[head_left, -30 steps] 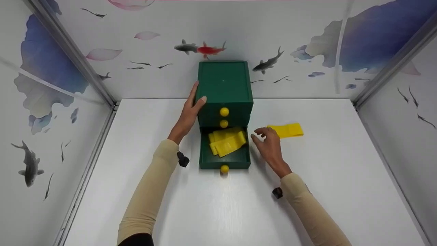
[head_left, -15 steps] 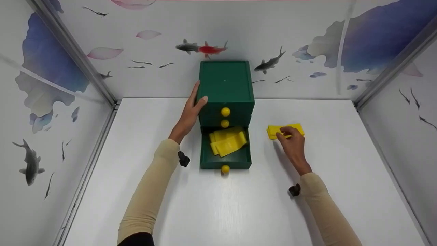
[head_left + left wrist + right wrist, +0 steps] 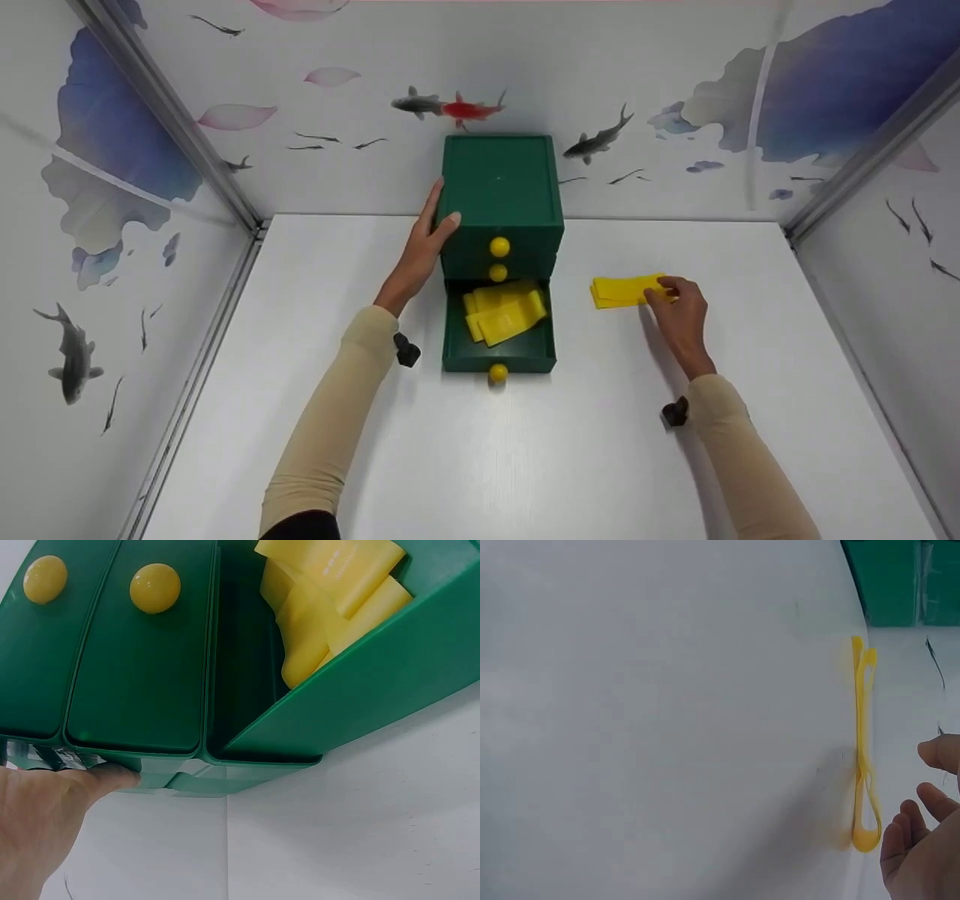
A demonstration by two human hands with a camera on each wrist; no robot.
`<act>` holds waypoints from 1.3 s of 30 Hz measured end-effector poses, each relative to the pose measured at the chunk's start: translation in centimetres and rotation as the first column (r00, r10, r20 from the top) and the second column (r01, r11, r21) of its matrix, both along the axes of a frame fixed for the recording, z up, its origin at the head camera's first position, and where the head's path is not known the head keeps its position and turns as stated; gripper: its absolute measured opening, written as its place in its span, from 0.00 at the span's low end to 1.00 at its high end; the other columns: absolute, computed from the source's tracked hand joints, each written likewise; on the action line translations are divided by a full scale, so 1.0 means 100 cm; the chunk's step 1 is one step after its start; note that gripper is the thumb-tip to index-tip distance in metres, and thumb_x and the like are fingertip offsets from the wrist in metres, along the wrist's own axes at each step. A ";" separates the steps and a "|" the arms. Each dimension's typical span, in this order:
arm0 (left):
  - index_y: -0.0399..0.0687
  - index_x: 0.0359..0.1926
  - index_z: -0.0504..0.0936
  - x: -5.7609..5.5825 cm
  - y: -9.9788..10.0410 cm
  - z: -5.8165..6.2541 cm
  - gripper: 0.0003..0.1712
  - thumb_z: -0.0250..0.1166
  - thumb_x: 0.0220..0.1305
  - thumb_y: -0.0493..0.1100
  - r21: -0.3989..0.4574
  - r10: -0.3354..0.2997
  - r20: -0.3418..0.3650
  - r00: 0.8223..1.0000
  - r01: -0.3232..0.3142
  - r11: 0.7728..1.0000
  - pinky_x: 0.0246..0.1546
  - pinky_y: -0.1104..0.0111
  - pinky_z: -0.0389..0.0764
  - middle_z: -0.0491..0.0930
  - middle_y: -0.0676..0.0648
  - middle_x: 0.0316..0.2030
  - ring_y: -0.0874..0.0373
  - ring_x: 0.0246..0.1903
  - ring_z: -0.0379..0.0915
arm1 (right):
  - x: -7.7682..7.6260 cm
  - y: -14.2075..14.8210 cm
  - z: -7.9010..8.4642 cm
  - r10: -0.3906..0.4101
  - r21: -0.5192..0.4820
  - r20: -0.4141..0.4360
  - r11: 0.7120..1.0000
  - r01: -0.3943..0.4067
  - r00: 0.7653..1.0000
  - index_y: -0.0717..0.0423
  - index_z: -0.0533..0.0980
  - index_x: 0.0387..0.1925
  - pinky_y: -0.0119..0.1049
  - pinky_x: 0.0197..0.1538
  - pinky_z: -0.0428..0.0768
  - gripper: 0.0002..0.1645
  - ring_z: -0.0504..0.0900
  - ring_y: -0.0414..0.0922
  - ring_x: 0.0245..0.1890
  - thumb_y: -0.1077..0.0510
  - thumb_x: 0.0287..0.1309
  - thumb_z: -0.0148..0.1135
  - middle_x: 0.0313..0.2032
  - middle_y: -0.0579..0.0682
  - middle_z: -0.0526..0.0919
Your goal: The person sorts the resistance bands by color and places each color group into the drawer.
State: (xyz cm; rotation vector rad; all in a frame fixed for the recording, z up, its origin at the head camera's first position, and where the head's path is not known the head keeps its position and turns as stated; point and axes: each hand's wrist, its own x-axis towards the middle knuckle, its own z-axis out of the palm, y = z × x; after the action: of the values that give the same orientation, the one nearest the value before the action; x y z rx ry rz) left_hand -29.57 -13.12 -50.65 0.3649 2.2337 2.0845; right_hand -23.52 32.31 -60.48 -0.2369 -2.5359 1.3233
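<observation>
A green drawer cabinet (image 3: 501, 180) with yellow knobs stands at the back of the table. My left hand (image 3: 415, 259) rests along its left side, fingers straight, thumb near the top front edge. The bottom drawer (image 3: 459, 358) is pulled out, and folded yellow elastic bands (image 3: 510, 319) lie in it; print shows on one band (image 3: 349, 570) in the left wrist view. To the right lies another folded yellow band (image 3: 621, 292), looped and seen edge-on in the right wrist view. Over its right end hovers my right hand (image 3: 686, 319), thumb and fingers apart, holding nothing.
The white table (image 3: 495, 457) meets a back wall (image 3: 330, 180) printed with fish and petals. Side walls with metal corner posts (image 3: 172, 124) stand left and right. The two upper drawers, with knobs (image 3: 499, 247), are closed.
My right hand has moved right, from beside the open drawer to over the right end of the loose band. My left hand stays on the cabinet.
</observation>
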 end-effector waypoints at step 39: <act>0.77 0.90 0.43 0.000 -0.001 -0.001 0.44 0.54 0.85 0.64 0.001 -0.010 -0.010 1.000 0.010 1.000 0.86 0.48 0.45 0.39 0.60 0.89 0.57 0.87 0.39 | -0.022 0.032 0.003 0.078 0.007 0.305 0.996 -0.084 0.949 0.76 0.75 0.69 0.45 0.63 0.78 0.35 0.79 0.59 0.59 0.47 0.85 0.50 0.64 0.72 0.80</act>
State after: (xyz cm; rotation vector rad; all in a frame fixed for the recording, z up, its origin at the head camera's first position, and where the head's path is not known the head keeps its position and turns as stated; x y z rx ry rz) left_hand -29.56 -13.25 -50.80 0.3858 2.2321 2.0833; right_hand -25.69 35.51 -60.15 -0.3618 -2.8403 1.3850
